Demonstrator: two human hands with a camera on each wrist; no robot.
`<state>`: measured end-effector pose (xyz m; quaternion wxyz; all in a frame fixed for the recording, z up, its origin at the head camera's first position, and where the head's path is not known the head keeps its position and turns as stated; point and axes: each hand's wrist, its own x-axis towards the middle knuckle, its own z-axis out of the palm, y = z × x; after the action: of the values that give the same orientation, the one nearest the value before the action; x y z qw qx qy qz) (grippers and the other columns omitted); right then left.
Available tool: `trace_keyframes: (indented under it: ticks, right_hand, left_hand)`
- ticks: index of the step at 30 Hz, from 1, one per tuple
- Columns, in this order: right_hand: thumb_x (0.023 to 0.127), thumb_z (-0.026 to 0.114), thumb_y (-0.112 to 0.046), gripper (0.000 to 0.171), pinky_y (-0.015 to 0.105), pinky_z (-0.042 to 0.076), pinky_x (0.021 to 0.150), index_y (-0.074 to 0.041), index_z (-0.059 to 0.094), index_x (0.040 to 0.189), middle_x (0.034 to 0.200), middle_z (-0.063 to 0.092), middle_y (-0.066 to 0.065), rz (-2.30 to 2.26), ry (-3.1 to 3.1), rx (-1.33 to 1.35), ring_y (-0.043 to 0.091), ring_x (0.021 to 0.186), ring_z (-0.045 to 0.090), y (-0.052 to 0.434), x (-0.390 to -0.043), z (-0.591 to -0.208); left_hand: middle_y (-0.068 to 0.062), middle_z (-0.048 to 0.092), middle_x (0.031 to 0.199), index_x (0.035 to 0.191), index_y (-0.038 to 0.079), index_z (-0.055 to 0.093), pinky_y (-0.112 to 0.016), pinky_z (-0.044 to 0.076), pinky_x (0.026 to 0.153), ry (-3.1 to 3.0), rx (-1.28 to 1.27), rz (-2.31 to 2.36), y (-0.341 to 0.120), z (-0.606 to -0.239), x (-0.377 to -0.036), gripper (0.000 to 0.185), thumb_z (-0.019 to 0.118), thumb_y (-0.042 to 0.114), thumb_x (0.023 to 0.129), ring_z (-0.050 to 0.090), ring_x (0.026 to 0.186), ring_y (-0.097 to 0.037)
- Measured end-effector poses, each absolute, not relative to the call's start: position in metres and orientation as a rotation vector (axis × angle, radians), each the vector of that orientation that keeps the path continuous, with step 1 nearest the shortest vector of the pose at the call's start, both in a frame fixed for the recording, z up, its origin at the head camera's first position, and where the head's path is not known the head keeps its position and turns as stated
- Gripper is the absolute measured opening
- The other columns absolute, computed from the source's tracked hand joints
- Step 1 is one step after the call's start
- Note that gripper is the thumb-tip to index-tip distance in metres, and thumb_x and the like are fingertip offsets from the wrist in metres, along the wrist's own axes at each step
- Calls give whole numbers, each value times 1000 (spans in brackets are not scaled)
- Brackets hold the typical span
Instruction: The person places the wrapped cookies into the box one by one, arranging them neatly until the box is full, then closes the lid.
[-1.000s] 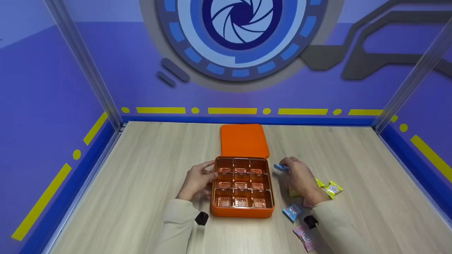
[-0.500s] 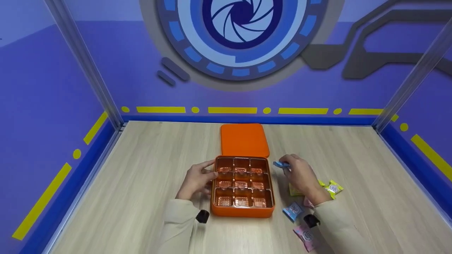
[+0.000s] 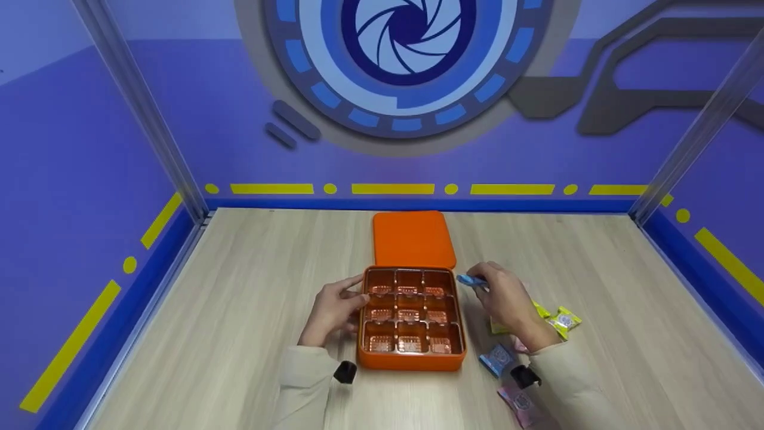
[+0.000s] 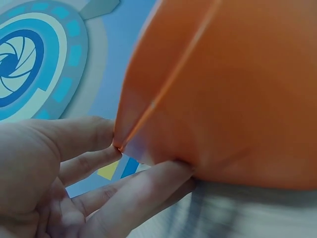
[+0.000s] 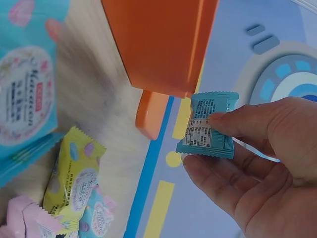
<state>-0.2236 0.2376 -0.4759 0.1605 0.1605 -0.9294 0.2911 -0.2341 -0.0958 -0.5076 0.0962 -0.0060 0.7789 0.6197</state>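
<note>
Pinching a blue candy packet (image 3: 470, 280) in the right hand (image 3: 504, 298), just right of the orange box (image 3: 412, 361) at its far corner, long side level. Steadying the box's left wall with left hand (image 3: 334, 307) fingertips, lightly curled. Beyond, lid (image 3: 412, 239) lying flat.

Pink foil sweet packet (image 3: 520, 406): partly covered by the right sleeve, print too small to read. Orange square compartment box (image 4: 233, 89): blurred in the left wrist view, cut by the frame's edges. Large blue printed packet (image 5: 25, 84): cut off at left edge.

Beige sleeves (image 3: 304, 376), blk wrist cams (image 3: 345, 372), bare hands (image 3: 334, 307).
</note>
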Motion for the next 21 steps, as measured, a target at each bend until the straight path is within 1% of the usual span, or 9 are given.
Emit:
trace_keyframes:
  ticks: [7,16,21]
  right_hand:
    - [90,78,11,19,49,62,83,-2,72,102,98,70,11,854,-2644,455,26,89,69,234,-221,-474]
    - [91,78,9,21,49,62,87,-4,73,106,102,71,9,931,-2695,424,27,94,70,227,-216,-467]
    - [91,78,11,21,49,63,86,-4,73,105,103,72,9,966,-2686,457,26,94,71,220,-217,-468]
  left_hand:
    - [-14,76,108,151,10,61,-34,59,48,2308,-19,1865,-96,-510,-233,53,73,7,99,71,71,-21]
    - [-18,76,112,150,7,61,-32,58,47,2327,10,1879,-96,-512,-232,53,73,7,99,72,73,-22]
    - [-18,76,113,151,8,61,-33,58,48,2331,21,1872,-97,-512,-232,53,73,8,99,72,73,-22]
